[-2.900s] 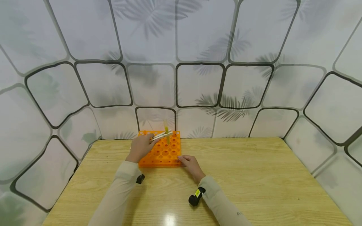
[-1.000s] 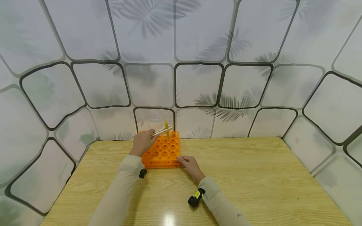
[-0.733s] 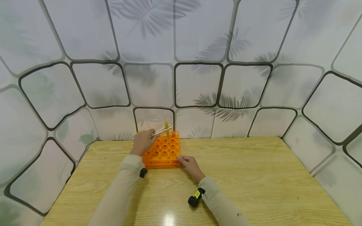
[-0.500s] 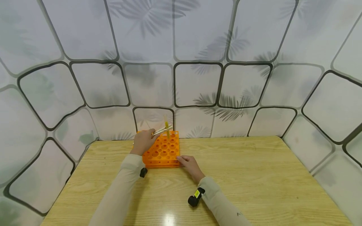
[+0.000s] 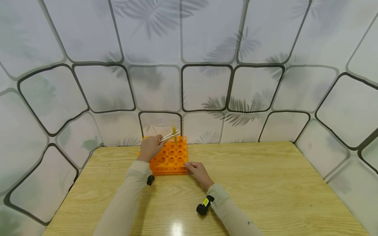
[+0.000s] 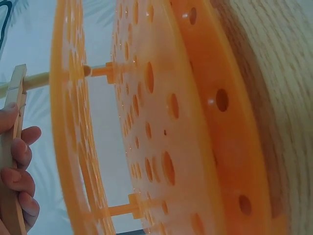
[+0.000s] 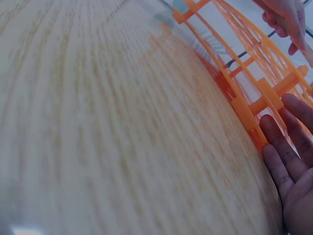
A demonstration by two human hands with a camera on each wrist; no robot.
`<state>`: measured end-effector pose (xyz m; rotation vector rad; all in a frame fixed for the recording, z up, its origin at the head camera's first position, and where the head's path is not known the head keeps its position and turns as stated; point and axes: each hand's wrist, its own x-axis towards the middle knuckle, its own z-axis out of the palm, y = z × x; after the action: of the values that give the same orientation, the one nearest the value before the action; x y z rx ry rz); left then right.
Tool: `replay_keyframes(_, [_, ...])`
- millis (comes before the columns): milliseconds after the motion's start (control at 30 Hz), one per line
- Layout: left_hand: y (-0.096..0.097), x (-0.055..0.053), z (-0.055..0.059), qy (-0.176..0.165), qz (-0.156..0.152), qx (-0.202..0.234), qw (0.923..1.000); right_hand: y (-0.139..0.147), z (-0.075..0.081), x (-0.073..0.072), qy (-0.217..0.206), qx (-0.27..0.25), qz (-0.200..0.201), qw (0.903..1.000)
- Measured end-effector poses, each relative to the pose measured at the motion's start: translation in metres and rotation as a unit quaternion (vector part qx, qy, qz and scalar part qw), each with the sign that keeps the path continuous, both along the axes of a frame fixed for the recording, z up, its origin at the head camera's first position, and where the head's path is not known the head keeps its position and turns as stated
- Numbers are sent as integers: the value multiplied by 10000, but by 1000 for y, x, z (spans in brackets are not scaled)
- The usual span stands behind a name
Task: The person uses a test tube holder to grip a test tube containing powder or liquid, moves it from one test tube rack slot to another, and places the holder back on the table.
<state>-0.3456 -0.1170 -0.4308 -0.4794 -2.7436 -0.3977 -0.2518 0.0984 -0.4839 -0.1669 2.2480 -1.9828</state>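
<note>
My left hand (image 5: pixel 150 148) grips a pale wooden test tube clamp (image 5: pixel 169 136), fingers curled round its handle in the left wrist view. Its far end holds a slim test tube (image 5: pixel 174 129) with yellow contents, nearly upright. Below the clamp stands an orange plastic test tube rack (image 5: pixel 171 169) with many round holes. From the left wrist, the tube (image 6: pixel 38 80) passes through the rack's upper plate (image 6: pixel 63 98), its tip just beneath that plate. My right hand (image 5: pixel 201 173) holds the rack's near right corner, with fingers (image 7: pixel 281 139) against the rack's end; the thumb is hidden in the right wrist view.
The rack stands on a wood-grain table (image 5: pixel 260 183) near its back edge, close to a patterned wall covering (image 5: pixel 206 127). Black cameras sit on both wrists, the right one (image 5: pixel 203 209) with a yellow label. More wall covering bounds both sides.
Since the oldest frame, my left hand has shifted slightly right and the tube has moved up and back over the rack's rear rows. During the last second almost nothing moves; my right hand keeps its place.
</note>
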Motion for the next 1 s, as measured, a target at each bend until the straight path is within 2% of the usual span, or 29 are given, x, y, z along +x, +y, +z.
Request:
replay_keyframes(400, [2,2,-5,12,62,-23,10000,1,2,0,-35,105,62,9999])
replay_keyframes(467, [2,3,-5,17,54,-32,10000,1,0,-1,64,115,94,9999])
replay_keyframes(700, [2,3,-10,23,-10,55,10000,2,-24,-14,-1,25,-42,10000])
replay_keyframes(1000, [0,0,-19,-27,-43,190,9998,2,-28,-14,67,42,-33,10000])
